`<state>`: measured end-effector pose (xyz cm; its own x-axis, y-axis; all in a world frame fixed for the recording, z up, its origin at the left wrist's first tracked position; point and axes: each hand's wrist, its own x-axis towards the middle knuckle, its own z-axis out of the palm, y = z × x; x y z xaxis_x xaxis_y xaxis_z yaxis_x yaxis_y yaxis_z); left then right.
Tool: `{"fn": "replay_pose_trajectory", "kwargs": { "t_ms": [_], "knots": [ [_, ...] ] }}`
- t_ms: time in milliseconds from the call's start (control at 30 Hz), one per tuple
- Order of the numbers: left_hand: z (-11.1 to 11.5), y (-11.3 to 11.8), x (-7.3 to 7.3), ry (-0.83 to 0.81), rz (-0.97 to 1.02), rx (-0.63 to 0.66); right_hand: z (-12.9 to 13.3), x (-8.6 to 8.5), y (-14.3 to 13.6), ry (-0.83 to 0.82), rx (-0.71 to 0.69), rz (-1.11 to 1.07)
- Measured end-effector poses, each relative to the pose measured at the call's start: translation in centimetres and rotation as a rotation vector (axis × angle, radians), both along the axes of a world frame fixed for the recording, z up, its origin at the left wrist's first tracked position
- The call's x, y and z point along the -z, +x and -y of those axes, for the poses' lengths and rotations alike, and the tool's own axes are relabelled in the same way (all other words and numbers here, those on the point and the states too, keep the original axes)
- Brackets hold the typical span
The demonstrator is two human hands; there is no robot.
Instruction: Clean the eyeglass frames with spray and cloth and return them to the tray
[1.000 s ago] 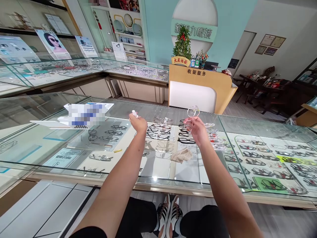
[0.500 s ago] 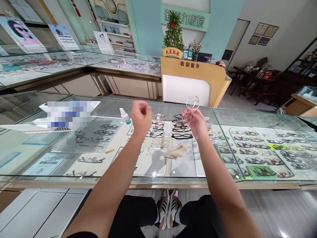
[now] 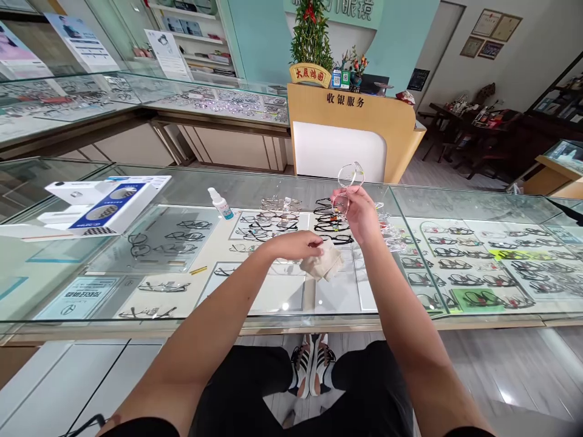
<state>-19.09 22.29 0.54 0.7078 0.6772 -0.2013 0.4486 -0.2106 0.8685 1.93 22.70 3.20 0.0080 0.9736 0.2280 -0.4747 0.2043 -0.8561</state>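
In my right hand [image 3: 361,212] is a pair of thin, clear-framed eyeglasses [image 3: 350,174], raised above the glass counter with one round lens rim uppermost. My fingers are closed round its lower part, which they partly hide. My left hand [image 3: 294,244] reaches across the counter top, its thumb and fingertips closed on the edge of a crumpled beige cleaning cloth [image 3: 322,262]. The cloth sits on or just above the glass; I cannot tell which. To the left of that hand stands a small white spray bottle [image 3: 220,204] with a blue-green label.
Rows of eyeglasses [image 3: 458,279] fill the display counter [image 3: 291,325]. An opened white and blue box [image 3: 113,208] lies at the left. Beyond the counter stand a wooden cashier desk [image 3: 392,109] and another glass showcase [image 3: 204,112].
My left hand has come down and right from above the counter and taken hold of the cloth. The right hand still holds up the eyeglasses. The camera view has tilted downward.
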Motion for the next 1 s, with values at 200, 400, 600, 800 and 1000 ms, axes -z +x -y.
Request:
{"fn": "replay_pose_trajectory", "kwargs": {
  "t_ms": [200,400,600,800,1000],
  "knots": [
    [-1.2,-1.6,-1.1,-0.282,0.426,-0.486,0.2,-0.1,-0.1,-0.014,0.011,0.043],
    [-2.2,-2.6,-1.8,-0.307,0.772,-0.537,0.8,-0.4,-0.7,-0.009,-0.023,0.069],
    [-2.2,-2.6,-2.3,-0.261,0.883,-0.609,1.7,-0.7,-1.6,-0.019,-0.117,0.123],
    [-2.5,-2.6,-2.1,-0.274,0.928,-0.692,1.9,-0.2,-2.1,0.006,-0.183,0.186],
    [-2.3,-2.8,-2.3,-0.301,0.9,-0.632,2.1,0.0,-2.3,-0.006,-0.219,0.256]
  ]
}}
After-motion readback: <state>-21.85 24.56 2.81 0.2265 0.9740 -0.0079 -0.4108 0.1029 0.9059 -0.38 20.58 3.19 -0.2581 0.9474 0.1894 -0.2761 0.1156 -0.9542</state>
